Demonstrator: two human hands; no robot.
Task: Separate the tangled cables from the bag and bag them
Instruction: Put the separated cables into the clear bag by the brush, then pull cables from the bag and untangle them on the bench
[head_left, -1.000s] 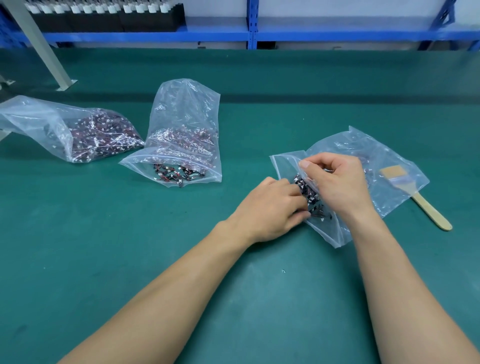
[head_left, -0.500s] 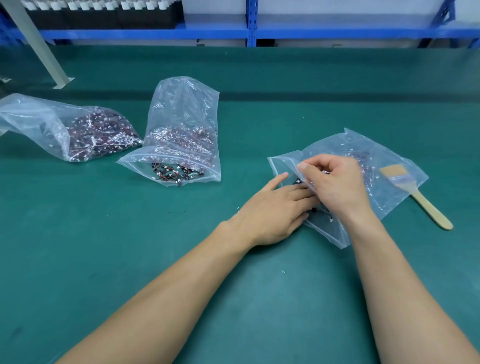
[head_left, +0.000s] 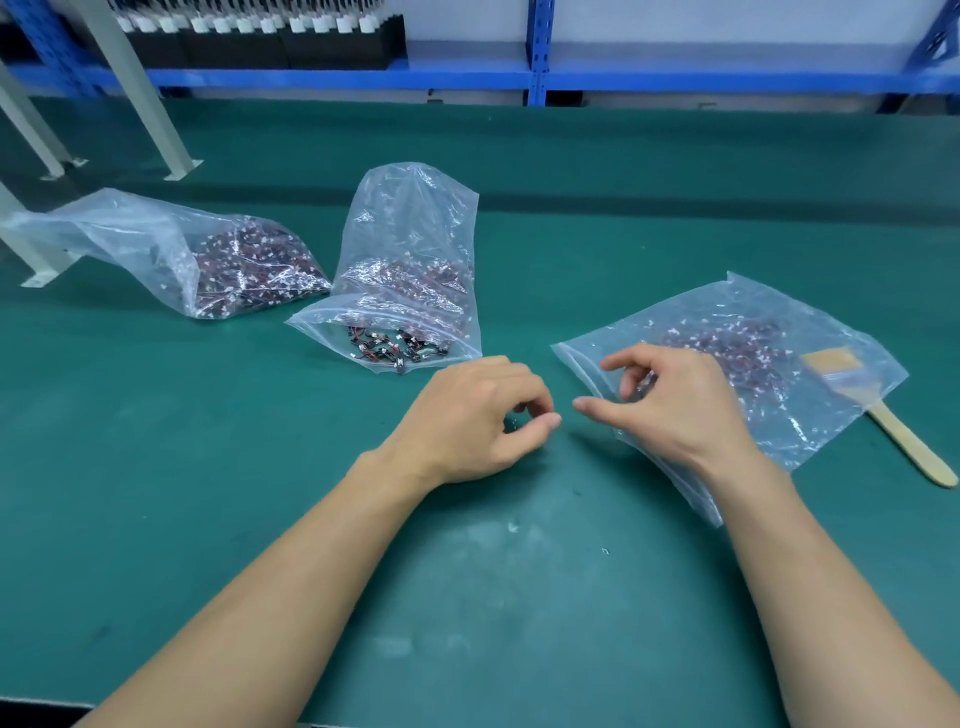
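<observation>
Both hands hover curled: the left hand (head_left: 470, 415) has thumb and forefinger nearly together, on what I cannot tell; the right hand (head_left: 680, 405) has loose fingers, thumb apart. Draw single cables (head_left: 727, 338) gently from the bag (head_left: 748, 304).

1. This is a factory workshop, seen from a packing or assembly bench (head_left: 675, 182).
2. The bench is long and wide, covered in a green mat (head_left: 234, 519) that is scuffed pale near the front edge.
3. Three clear plastic bags (head_left: 410, 223) lie on it, each holding a heap of small red and black cables (head_left: 249, 270) with white plugs, in bulk stock amounts.
4. Behind it runs blue steel shelving (head_left: 536, 52) with punched uprights, the industrial kind.
5. On the left shelf, black boxes (head_left: 291, 49) stand in a row, packed tight with white-topped parts.
6. Grey metal posts (head_left: 137, 88) slant up from flat foot plates on the bench.
7. A wooden-handled brush (head_left: 906, 447) lies at the right.
</observation>
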